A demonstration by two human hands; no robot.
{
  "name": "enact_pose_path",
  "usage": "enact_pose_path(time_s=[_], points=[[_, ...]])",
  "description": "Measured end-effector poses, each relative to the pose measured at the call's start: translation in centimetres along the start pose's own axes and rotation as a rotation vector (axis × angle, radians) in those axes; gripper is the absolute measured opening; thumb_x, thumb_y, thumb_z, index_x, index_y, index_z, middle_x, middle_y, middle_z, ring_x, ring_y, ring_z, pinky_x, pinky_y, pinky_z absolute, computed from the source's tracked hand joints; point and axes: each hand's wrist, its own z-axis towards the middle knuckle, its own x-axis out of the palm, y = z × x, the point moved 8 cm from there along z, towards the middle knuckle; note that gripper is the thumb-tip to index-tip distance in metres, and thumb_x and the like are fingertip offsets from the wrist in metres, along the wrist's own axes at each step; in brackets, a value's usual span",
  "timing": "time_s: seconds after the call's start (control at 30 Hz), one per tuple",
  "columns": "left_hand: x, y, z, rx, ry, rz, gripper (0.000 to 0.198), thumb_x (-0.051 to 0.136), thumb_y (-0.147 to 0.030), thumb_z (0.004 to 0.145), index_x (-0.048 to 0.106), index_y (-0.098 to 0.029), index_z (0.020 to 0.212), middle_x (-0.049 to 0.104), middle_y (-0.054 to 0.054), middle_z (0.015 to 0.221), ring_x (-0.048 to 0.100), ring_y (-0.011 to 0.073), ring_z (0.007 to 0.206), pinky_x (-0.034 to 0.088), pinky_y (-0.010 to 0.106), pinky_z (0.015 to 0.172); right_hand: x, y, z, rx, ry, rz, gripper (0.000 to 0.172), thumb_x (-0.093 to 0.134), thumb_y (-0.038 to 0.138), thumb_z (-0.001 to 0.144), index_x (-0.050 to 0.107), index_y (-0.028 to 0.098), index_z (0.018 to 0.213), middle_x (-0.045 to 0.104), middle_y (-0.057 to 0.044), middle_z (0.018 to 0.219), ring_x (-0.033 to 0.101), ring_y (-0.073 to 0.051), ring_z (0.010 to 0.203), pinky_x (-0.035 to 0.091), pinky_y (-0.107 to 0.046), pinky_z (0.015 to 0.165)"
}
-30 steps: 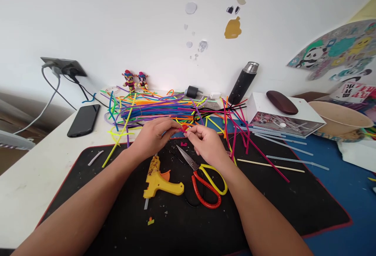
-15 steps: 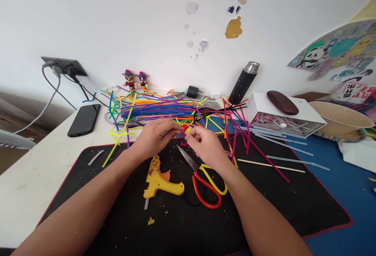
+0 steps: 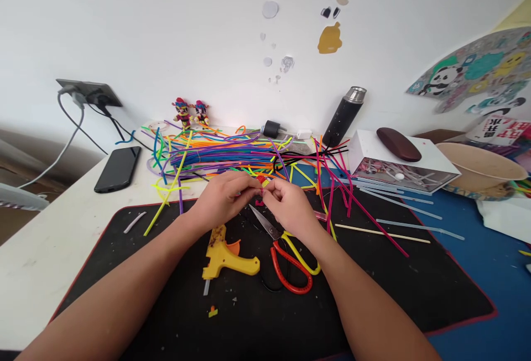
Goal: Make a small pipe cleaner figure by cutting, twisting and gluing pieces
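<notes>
My left hand [image 3: 224,199] and my right hand [image 3: 289,204] meet above the mat, fingertips pinched together. Between them is a small red, yellow and pink pipe-cleaner piece [image 3: 263,179], mostly covered by the fingers. A tiny pink bit [image 3: 259,203] shows just below the fingertips. Scissors [image 3: 291,261] with one red and one yellow handle lie under my right hand, blades pointing toward the fingers. Below my left hand rests a yellow hot glue gun [image 3: 226,259], its nozzle hidden behind the hand.
Bundled colourful pipe cleaners [image 3: 224,153] spread along the back. Two small dolls [image 3: 191,113] stand behind them. A phone [image 3: 118,169] lies left; a black flask [image 3: 345,116], a white box [image 3: 409,159] and glue sticks [image 3: 421,228] are right. A green-orange scrap [image 3: 213,311] lies in front.
My left fingers have moved slightly right, closer to the right fingertips, covering more of the small piece. The right hand is nearly still.
</notes>
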Motion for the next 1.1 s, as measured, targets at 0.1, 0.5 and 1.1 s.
enact_pose_path(time_s=[0.1, 0.5, 1.1], points=[[-0.5, 2.2, -0.1, -0.279, -0.058, -0.221, 0.016, 0.066, -0.032, 0.1, 0.074, -0.018, 0.095, 0.077, 0.004, 0.086, 0.068, 0.0161, 0.077, 0.052, 0.027, 0.073, 0.4, 0.1, -0.1, 0.018, 0.061, 0.14, 0.021, 0.059, 0.041, 0.093, 0.065, 0.022, 0.089, 0.05, 0.008, 0.053, 0.044, -0.012, 0.042, 0.034, -0.025, 0.045], [0.5, 4.9, -1.0, -0.687, -0.191, -0.806, 0.036, 0.086, -0.05, 0.082, 0.072, -0.017, 0.087, 0.07, 0.0, 0.072, 0.059, 0.013, 0.065, 0.05, 0.026, 0.066, -0.2, 0.7, 0.0, 0.019, 0.024, 0.343, 0.03, 0.066, 0.049, 0.092, 0.067, 0.02, 0.094, 0.053, 0.008, 0.053, 0.044, -0.009, 0.039, 0.035, -0.023, 0.041], [1.0, 4.0, -0.6, -0.708, -0.076, -0.745, 0.045, 0.085, -0.059, 0.079, 0.067, -0.018, 0.08, 0.065, -0.001, 0.07, 0.056, 0.0131, 0.064, 0.047, 0.026, 0.065, -0.5, 0.8, 0.0, -0.007, -0.008, 0.355, 0.028, 0.067, 0.049, 0.09, 0.063, 0.021, 0.093, 0.051, 0.008, 0.054, 0.045, -0.01, 0.04, 0.035, -0.023, 0.041]])
